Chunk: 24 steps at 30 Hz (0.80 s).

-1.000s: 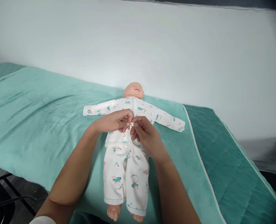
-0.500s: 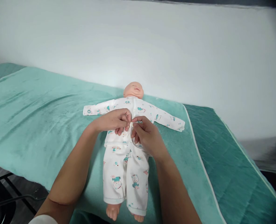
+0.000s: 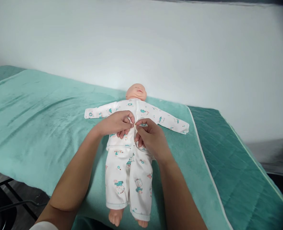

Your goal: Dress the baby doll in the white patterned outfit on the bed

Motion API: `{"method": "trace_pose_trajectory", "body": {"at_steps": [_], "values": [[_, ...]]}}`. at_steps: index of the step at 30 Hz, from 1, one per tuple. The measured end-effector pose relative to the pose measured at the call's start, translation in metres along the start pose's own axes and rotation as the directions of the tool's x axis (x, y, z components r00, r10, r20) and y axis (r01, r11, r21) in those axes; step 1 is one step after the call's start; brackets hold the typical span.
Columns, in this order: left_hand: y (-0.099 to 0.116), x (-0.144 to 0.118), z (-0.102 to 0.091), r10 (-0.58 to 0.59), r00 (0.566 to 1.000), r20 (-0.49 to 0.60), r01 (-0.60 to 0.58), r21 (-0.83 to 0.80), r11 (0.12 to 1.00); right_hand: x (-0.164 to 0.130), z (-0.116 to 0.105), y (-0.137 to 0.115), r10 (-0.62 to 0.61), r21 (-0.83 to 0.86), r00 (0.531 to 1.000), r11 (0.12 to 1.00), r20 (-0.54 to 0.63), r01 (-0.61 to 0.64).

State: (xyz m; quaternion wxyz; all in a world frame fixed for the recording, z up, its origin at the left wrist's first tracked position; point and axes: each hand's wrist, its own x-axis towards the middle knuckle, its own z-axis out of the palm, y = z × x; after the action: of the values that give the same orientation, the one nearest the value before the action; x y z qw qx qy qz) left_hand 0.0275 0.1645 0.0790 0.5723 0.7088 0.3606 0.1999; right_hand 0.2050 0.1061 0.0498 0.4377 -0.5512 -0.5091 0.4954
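A baby doll [image 3: 136, 92] lies on its back, arms spread, in a white printed jacket [image 3: 172, 122] and matching trousers [image 3: 118, 179]. Over the middle of its chest, my left hand [image 3: 117, 123] pinches the edge of the jacket's front opening. My right hand [image 3: 151, 137] faces it, thumb and forefinger pinching the other side of the same opening. The fingertips of both hands nearly meet at a small pale button [image 3: 135, 127], mostly covered by the fingers. Below them the front edge of the jacket bows slightly open. The doll's bare feet [image 3: 116, 217] stick out of the trouser legs.
A light green blanket [image 3: 48, 127] covers the bed under the doll. At the right a darker green quilted cover [image 3: 242, 166] shows beyond its white-trimmed edge. Behind rises a pale wall [image 3: 141, 41]. A black chair-like frame [image 3: 12, 198] stands at the lower left.
Both hands keep their pinch at the jacket front, with only slight finger movement. The whole view has shifted a little.
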Motion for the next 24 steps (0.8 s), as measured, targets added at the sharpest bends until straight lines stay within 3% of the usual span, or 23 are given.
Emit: {"method": "trace_pose_trajectory", "body": {"at_steps": [8,11,13,14,16,19,21,24], "values": [[0.0,0.001,0.002,-0.005,1.0,-0.014,0.005,0.008,1.0,0.001,0.001,0.002,-0.011,0.002,1.0,1.0,0.009,0.011],[-0.002,0.001,0.0,0.005,1.0,0.029,-0.003,-0.041,0.999,-0.001,0.0,0.001,-0.033,0.031,0.998,0.999,0.046,0.031],[-0.004,0.002,-0.002,0.064,0.998,0.017,-0.061,-0.11,0.992,-0.002,-0.003,0.0,-0.063,0.076,0.996,0.995,0.056,0.058],[-0.005,0.003,-0.003,0.115,0.993,-0.04,-0.12,-0.154,0.981,-0.002,-0.005,0.0,-0.096,0.109,0.995,0.99,0.033,0.092],[-0.011,0.007,-0.006,0.217,0.944,-0.249,-0.27,-0.206,0.941,0.0,-0.011,0.002,-0.193,0.167,0.977,0.964,-0.096,0.206],[-0.02,0.014,-0.009,0.321,0.787,-0.526,-0.417,-0.07,0.906,0.008,-0.018,0.008,-0.355,0.111,0.874,0.905,-0.332,0.41],[-0.026,0.02,-0.009,0.435,0.721,-0.539,-0.45,0.112,0.886,0.013,-0.02,0.015,-0.446,0.004,0.82,0.878,-0.359,0.479],[-0.031,0.027,-0.004,0.596,0.706,-0.383,-0.488,0.347,0.801,0.019,-0.017,0.024,-0.557,-0.184,0.799,0.83,-0.227,0.526]]}}
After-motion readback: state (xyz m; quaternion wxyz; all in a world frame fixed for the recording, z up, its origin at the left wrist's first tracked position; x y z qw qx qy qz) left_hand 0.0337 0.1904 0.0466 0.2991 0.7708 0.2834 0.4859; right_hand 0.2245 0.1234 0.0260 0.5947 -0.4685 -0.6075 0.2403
